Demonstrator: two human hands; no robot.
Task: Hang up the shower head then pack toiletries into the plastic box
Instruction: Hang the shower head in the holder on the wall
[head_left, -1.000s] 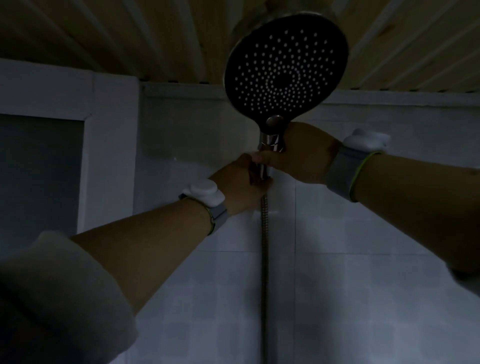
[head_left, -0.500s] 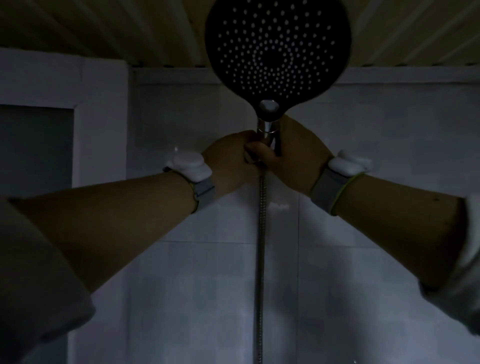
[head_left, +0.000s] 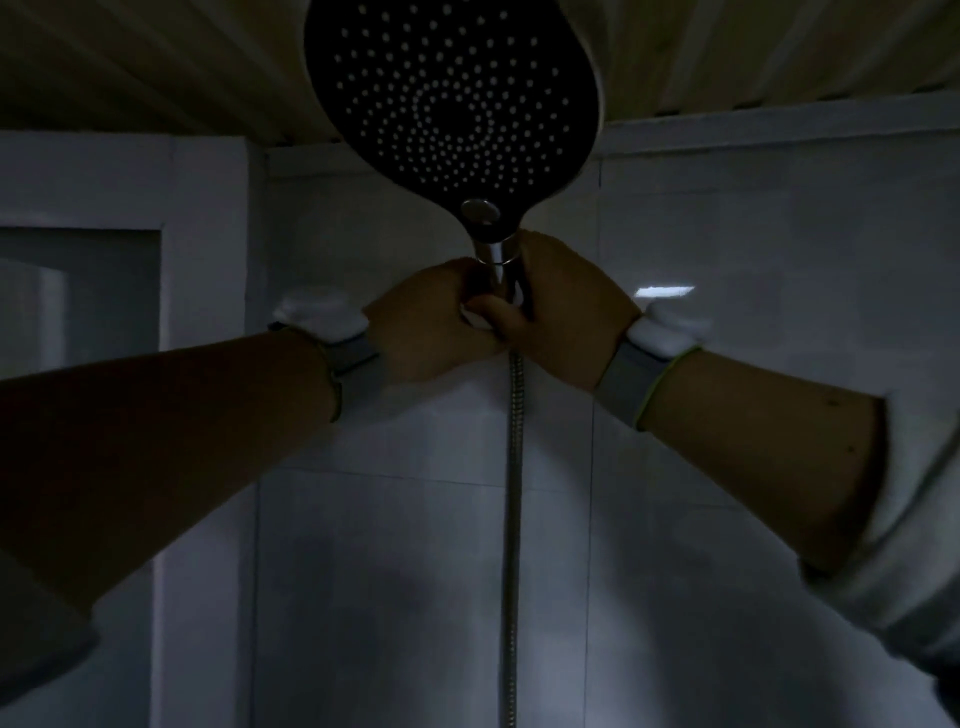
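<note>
A round dark shower head (head_left: 451, 104) with many small white nozzles points down toward me, high against the tiled wall. Its chrome handle runs down into my two hands. My right hand (head_left: 563, 312) is wrapped around the handle just under the head. Pressed against it from the left, my left hand (head_left: 431, 325) has its fingers closed at the base of the handle. The wall holder is hidden behind the hands. A metal hose (head_left: 514, 519) hangs straight down from below them. No toiletries or plastic box are in view.
The room is dim. A slatted ceiling (head_left: 156, 62) lies right above the shower head. Grey wall tiles (head_left: 727, 260) fill the background, and a framed recess or window (head_left: 78, 291) sits at the left. Both wrists carry grey bands with white modules.
The shower head sits higher and closer in the frame than before. Both hands have drawn together on the handle, the left one rising to meet the right.
</note>
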